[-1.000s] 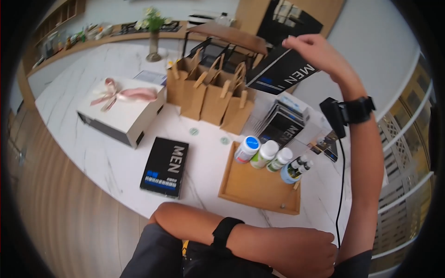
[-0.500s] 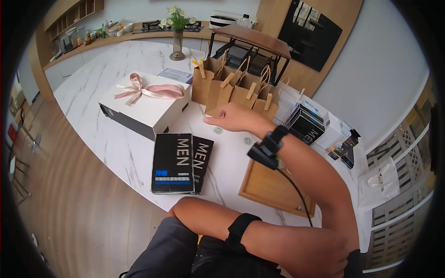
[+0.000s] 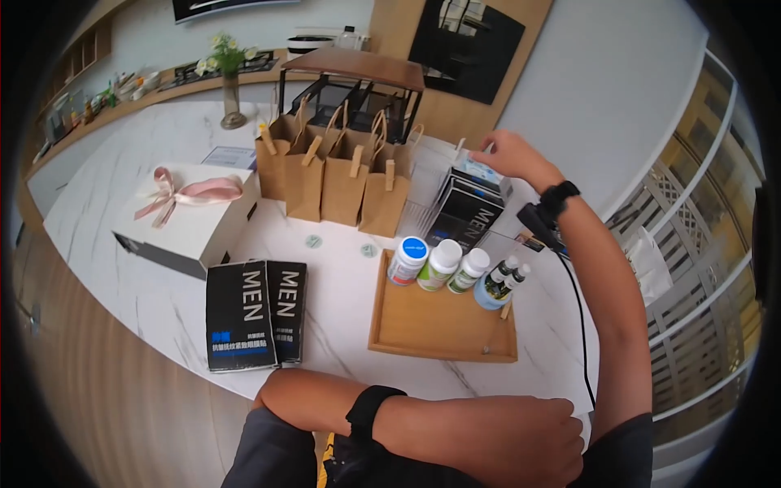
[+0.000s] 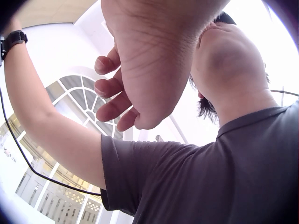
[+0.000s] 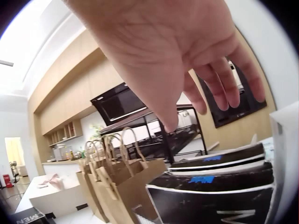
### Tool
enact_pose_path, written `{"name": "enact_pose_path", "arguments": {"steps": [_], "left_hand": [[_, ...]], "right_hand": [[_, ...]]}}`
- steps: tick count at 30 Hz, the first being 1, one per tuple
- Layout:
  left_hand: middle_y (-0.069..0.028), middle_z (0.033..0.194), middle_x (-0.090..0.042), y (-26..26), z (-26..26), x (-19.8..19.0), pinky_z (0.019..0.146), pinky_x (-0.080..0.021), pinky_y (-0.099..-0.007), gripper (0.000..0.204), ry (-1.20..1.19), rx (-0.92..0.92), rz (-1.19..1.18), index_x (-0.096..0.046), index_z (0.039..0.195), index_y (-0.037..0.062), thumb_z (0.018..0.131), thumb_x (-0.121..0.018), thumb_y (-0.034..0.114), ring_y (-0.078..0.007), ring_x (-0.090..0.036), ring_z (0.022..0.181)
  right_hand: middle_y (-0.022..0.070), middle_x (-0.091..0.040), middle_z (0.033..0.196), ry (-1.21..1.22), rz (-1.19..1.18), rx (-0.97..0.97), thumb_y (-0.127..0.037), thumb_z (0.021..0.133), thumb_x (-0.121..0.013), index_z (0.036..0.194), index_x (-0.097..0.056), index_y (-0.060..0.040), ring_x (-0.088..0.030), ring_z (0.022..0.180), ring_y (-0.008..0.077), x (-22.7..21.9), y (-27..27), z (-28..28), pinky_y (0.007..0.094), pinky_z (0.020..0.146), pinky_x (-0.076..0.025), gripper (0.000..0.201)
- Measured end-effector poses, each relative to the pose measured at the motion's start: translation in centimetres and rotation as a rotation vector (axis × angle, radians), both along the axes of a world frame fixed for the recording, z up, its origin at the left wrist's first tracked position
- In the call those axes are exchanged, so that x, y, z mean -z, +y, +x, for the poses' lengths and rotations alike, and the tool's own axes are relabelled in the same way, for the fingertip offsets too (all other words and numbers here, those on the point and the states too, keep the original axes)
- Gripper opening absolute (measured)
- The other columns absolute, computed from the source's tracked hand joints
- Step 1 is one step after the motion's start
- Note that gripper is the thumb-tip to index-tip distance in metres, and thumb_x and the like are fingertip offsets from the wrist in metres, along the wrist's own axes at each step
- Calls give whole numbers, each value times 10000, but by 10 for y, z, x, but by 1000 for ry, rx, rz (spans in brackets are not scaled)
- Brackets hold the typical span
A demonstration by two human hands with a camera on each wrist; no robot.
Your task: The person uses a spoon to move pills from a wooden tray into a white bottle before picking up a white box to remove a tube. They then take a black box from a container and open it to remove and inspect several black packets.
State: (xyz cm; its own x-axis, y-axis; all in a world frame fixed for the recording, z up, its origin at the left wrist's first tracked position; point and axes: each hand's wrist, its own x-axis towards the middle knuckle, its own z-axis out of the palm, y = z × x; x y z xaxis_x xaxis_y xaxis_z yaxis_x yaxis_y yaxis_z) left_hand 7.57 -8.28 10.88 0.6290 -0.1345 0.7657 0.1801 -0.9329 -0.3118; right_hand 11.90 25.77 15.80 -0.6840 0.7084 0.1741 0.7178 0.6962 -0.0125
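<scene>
My right hand (image 3: 517,159) is above the upright row of black MEN boxes (image 3: 468,213); in the right wrist view the hand (image 5: 187,60) hangs over the boxes (image 5: 215,196), fingers spread loosely with nothing held. Two more black MEN boxes lie flat near the table's front edge, the left one (image 3: 240,313) partly over the right one (image 3: 289,317). My left hand (image 3: 529,439) is by my body, its forearm across my front; the left wrist view shows this hand (image 4: 145,70) with loosely bent fingers holding nothing.
A wooden tray (image 3: 439,354) with several bottles stands right of centre. Behind it are several paper bags (image 3: 342,191) with clothespins. The white box (image 3: 179,215) with a pink ribbon is at left; a flower vase (image 3: 232,102) stands farther back.
My right hand put a second MEN box down partly over the first, let go of it, and moved back right to the upright boxes. The left arm stays across my front.
</scene>
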Motion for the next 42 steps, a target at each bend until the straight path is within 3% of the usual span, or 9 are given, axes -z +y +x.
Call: {"name": "enact_pose_path", "arguments": {"steps": [4, 10, 12, 16, 18, 21, 28, 34, 42], "left_hand": [[27, 692, -514, -1, 0, -4, 572, -385, -266, 138, 10, -34, 21, -563, 761, 115, 815, -563, 241, -130, -529, 642], [26, 707, -510, 2, -3, -5, 580, -383, -258, 148, 17, -46, 22, -572, 791, 105, 820, -549, 248, -123, -524, 646], [25, 708, -510, 2, -3, -6, 582, -386, -260, 146, 17, -55, 28, -573, 792, 103, 824, -540, 243, -127, -528, 651], [24, 697, -520, 5, -1, -3, 584, -396, -275, 138, 9, -28, -60, -584, 804, 102, 838, -535, 227, -136, -536, 655], [17, 704, -555, 5, 1, 0, 596, -419, -296, 136, 46, 20, -73, -600, 813, 100, 852, -534, 212, -148, -566, 679], [7, 712, -585, 4, 5, 7, 628, -441, -305, 161, 55, 17, -60, -611, 803, 100, 872, -537, 226, -157, -596, 715], [1, 728, -608, 0, 5, 5, 647, -452, -302, 194, 23, 0, -22, -616, 774, 113, 887, -538, 250, -166, -610, 738], [8, 690, -598, -5, 2, 3, 620, -449, -302, 195, 25, 59, -48, -596, 723, 126, 867, -544, 247, -168, -601, 699], [24, 650, -560, -5, 1, 1, 565, -410, -293, 169, -47, 13, 49, -577, 690, 126, 830, -547, 215, -143, -561, 634]], "right_hand": [[275, -536, 1324, -37, -345, 281, -763, 791, -514, 1228, -610, 42, -550, 1209, 383, 26, 5, -21, 417, 965, -468, 921], [296, -523, 1329, -101, -361, 285, -686, 728, -597, 1227, -580, 100, -524, 1230, 406, 49, 30, -31, 430, 1031, -413, 932], [303, -548, 1292, -2, -255, 214, -615, 731, -613, 1196, -601, 98, -534, 1211, 421, 42, 36, -37, 418, 1025, -421, 851], [205, -650, 652, 169, 75, 32, -508, 772, -657, 764, -673, 78, -634, 617, 269, -26, -13, -30, 401, 603, -501, 586], [249, -697, 941, 93, 130, 98, -613, 755, -626, 966, -716, 31, -688, 905, 353, -63, -34, -38, 410, 805, -544, 683], [189, -675, 698, 249, 217, -108, -630, 824, -581, 797, -717, 21, -678, 662, 304, -92, -102, -53, 367, 638, -520, 666], [133, -664, 752, 64, -387, -347, -719, 857, -464, 905, -704, 58, -629, 648, 179, -28, -186, -153, 319, 595, -508, 814], [268, -669, 978, 2, -774, -333, -824, 832, -312, 1064, -652, 114, -660, 954, 346, 84, -203, -221, 394, 742, -527, 1024], [186, -661, 839, 227, -145, -550, -525, 811, -693, 1047, -671, 24, -652, 840, 304, 66, -126, -130, 376, 789, -515, 598]]}}
